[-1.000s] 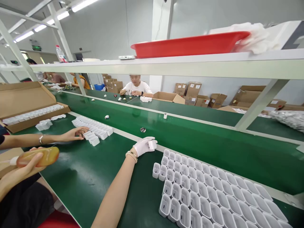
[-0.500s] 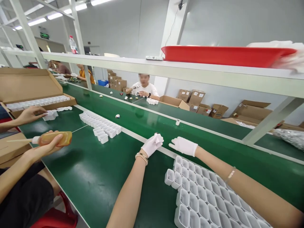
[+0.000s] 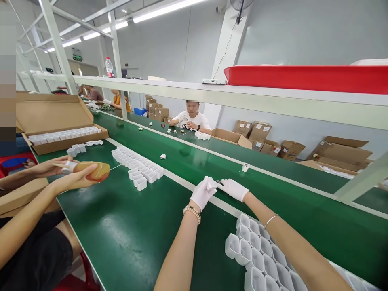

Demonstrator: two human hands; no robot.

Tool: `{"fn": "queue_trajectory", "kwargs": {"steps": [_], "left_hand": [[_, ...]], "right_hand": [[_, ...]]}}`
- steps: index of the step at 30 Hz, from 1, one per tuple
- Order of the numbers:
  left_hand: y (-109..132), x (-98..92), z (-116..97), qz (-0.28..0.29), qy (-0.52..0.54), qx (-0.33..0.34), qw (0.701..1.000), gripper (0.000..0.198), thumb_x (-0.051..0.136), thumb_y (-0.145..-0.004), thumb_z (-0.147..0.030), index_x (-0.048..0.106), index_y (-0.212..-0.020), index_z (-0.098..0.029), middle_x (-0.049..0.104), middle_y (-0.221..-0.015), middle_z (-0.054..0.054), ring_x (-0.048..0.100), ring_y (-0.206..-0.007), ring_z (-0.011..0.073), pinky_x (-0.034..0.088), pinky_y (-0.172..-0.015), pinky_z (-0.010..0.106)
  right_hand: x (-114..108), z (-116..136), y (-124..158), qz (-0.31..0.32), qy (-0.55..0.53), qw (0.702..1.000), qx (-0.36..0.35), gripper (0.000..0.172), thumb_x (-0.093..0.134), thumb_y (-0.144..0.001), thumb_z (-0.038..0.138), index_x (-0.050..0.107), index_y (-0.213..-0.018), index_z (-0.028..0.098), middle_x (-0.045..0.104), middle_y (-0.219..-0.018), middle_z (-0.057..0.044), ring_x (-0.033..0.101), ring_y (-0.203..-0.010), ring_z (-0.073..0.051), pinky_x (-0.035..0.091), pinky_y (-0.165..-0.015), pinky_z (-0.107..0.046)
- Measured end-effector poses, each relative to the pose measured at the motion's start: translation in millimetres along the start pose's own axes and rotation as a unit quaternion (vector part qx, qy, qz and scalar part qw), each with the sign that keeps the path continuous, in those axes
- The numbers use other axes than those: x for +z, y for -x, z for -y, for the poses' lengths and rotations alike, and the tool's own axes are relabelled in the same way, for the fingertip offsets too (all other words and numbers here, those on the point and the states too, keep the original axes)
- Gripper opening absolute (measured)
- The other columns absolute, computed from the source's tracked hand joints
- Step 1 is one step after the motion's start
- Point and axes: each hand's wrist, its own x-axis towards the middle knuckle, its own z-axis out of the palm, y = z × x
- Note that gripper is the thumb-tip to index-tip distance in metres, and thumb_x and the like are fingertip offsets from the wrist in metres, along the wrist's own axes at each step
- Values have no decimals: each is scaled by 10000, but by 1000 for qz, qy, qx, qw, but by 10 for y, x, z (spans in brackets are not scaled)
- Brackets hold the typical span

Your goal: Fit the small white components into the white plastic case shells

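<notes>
A worker's left hand [image 3: 202, 195], gloved in white fabric, grips a small, smooth white plastic case [image 3: 211, 184] above the pale strip [image 3: 179, 180] edging the glossy green desk [image 3: 121, 226], while the similarly gloved right hand [image 3: 234, 190] pinches a small dark piece [image 3: 219, 182] just beside it. Nearby, open-topped white cups [image 3: 257, 258] with rounded corners stand in close rows.

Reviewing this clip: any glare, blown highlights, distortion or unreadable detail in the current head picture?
Head view: pale glare on the green tabletop; the ceiling tube looks blown out to white; the white cups at lower right appear skewed, likely by a wide lens; the dark item at the right hand is too small to identify.
</notes>
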Motion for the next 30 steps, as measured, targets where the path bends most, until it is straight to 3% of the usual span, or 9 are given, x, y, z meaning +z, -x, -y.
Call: {"fn": "queue_trajectory", "kwargs": {"steps": [4, 8, 11, 16, 18, 21, 24, 26, 30], "left_hand": [[-1, 10, -43, 0, -22, 21, 1000, 338, 582, -924, -487, 670, -1021, -175, 661, -1121, 134, 613, -1138, 266, 501, -1005, 413], [83, 139, -224, 21, -60, 49, 997, 325, 655, -882, -441, 664, -1046, -160, 669, -1110, 129, 624, -1115, 252, 490, -983, 393], [230, 420, -454, 79, -109, 59, 989, 455, 785, -767, -389, 656, -1130, -147, 672, -1136, 131, 632, -1078, 255, 475, -978, 421], [653, 1136, -750, 189, -234, 53, 952, 657, 914, -498, -142, 696, -1118, -153, 707, -1047, 92, 638, -997, 260, 492, -930, 430], [874, 1394, -763, 240, -375, 104, 889, 700, 869, -533, -82, 671, -1195, -195, 700, -1065, 56, 622, -1029, 237, 486, -959, 410], [1188, 1652, -696, 303, -561, 240, 733, 747, 759, -682, -70, 532, -1365, -267, 679, -1090, 17, 620, -1007, 190, 508, -955, 390], [1410, 1771, -617, 348, -635, 333, 604, 784, 705, -754, -49, 409, -1441, -285, 666, -1077, 19, 620, -975, 178, 545, -869, 350], [1501, 1814, -592, 366, -656, 379, 540, 801, 689, -774, -35, 355, -1457, -290, 656, -1088, 31, 620, -965, 182, 558, -818, 331], [1592, 1870, -592, 373, -675, 419, 479, 747, 640, -826, -36, 309, -1445, -293, 659, -1060, 32, 627, -931, 179, 563, -814, 331]], "right_hand": [[-73, 66, 79, -63, -140, 982, 110, 268, 590, -957, 314, 606, -1175, 158, 651, -1116, -76, 657, -914, -186, 566, -797, -381], [-258, 214, 370, -135, -317, 921, 180, 304, 563, -969, 330, 578, -1224, 165, 672, -1094, -78, 677, -885, -181, 581, -781, -379], [-500, 372, 801, -180, -441, 860, 185, 424, 596, -926, 362, 543, -1276, 128, 719, -1038, -111, 717, -863, -212, 601, -775, -395], [-1086, 739, 1804, -245, -568, 766, 177, 562, 719, -792, 447, 589, -1269, 181, 759, -1052, -118, 742, -849, -257, 616, -786, -434], [-1302, 922, 2179, -269, -638, 693, 199, 573, 815, -710, 378, 636, -1230, 218, 768, -1054, -99, 744, -822, -251, 619, -790, -435], [-1482, 1186, 2574, -319, -636, 659, 242, 531, 853, -669, 333, 692, -1166, 240, 784, -1009, -76, 745, -874, -256, 627, -816, -407], [-1486, 1375, 2762, -372, -547, 699, 272, 413, 800, -724, 344, 726, -1124, 271, 780, -1043, -56, 738, -941, -266, 633, -837, -402], [-1460, 1446, 2815, -390, -479, 737, 273, 346, 747, -772, 324, 734, -1117, 302, 774, -1072, -34, 741, -942, -259, 647, -812, -387], [-1496, 1493, 2861, -405, -419, 776, 241, 310, 687, -822, 275, 733, -1124, 330, 780, -1048, -3, 760, -880, -232, 667, -749, -329]]}}
